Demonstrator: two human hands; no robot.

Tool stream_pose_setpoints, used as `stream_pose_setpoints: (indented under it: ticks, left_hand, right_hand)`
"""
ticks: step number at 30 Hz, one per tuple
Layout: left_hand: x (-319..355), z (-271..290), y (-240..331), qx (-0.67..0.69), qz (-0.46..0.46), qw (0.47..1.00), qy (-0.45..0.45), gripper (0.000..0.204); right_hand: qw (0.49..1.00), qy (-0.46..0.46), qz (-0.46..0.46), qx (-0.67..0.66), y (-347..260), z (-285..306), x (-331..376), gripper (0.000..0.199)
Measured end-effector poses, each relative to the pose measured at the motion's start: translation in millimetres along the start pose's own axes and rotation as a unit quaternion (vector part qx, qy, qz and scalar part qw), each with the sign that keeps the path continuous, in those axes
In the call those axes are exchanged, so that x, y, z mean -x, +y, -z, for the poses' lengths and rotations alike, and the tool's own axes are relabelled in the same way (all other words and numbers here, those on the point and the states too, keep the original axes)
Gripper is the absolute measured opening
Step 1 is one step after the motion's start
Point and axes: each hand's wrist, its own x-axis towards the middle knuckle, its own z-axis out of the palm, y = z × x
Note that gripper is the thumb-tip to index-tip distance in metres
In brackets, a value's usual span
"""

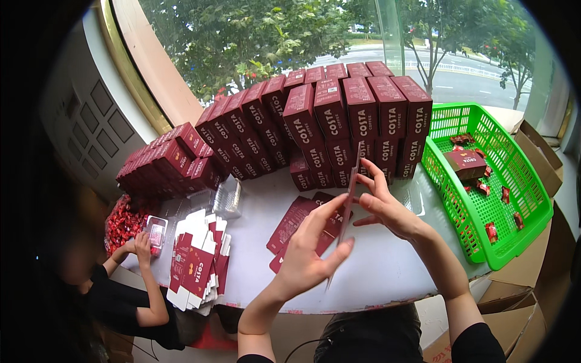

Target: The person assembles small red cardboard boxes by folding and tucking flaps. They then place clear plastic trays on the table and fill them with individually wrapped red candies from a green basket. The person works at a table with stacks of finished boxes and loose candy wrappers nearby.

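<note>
A thin maroon carton blank (345, 227), seen nearly edge-on, stands upright between my hands above the table. My left hand (307, 248) is closed on it, with thumb and fingers bent at its side. My right hand (387, 209) is on the other side, fingers spread, their tips at the upper part of the carton; whether they press on it is hard to see. Below, flat maroon cartons (292, 224) lie on the white table (254, 266), partly hidden by my left hand.
Filled maroon boxes (330, 115) stand stacked along the window. To the right is a green basket (520, 242) with a box and small red packets. At left lie a pile of flat cartons (196, 266), clear plastic trays (227, 196), red packets (124, 224) and another person's hands (140, 247).
</note>
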Motion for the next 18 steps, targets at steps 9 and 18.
stream_pose_setpoints:
  ticks: [9, 18]
  left_hand:
    - [-56.7, -15.8, -8.0, 0.051, -0.168, 0.982, -0.07, 0.109]
    - [-67.9, -31.2, -36.1, -0.019, -0.102, 0.995, 0.01, 0.097]
  right_hand:
    - [0.986, -0.11, 0.119, -0.04, -23.0, 23.4, -5.4, 0.129]
    - [0.984, -0.141, 0.089, -0.058, -10.1, 27.6, -8.7, 0.127]
